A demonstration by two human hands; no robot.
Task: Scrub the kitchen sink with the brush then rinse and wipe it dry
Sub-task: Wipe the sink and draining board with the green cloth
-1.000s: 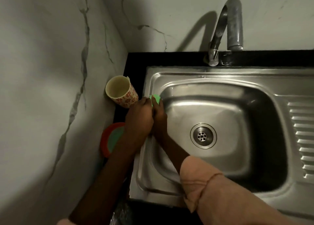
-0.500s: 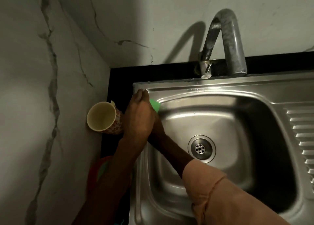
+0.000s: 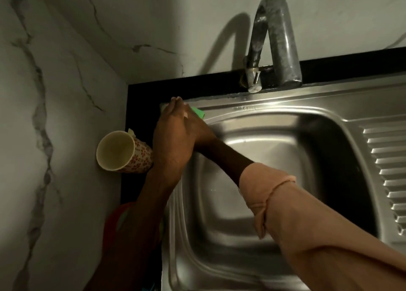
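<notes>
- Head view: we see both hands stacked at the far left corner of the sink (image 3: 274, 180), the left hand (image 3: 173, 137) lying over the right hand (image 3: 197, 128), with a green scrubber (image 3: 198, 112) peeking out beyond the fingers.
- A second ago they worked lower on the left rim, beside the cup (image 3: 123, 151); since then they have slid up along that rim to the back corner.
- The left hand looks flat, fingers straight, pressing down. The right hand is mostly covered, so we cannot tell how it holds the scrubber.
- The tap (image 3: 272, 44) shows no running water, and only a few droplets sit on the steel.
- We judge the scrubbing is tracing the rim; rinsing and drying are not yet begun.
</notes>
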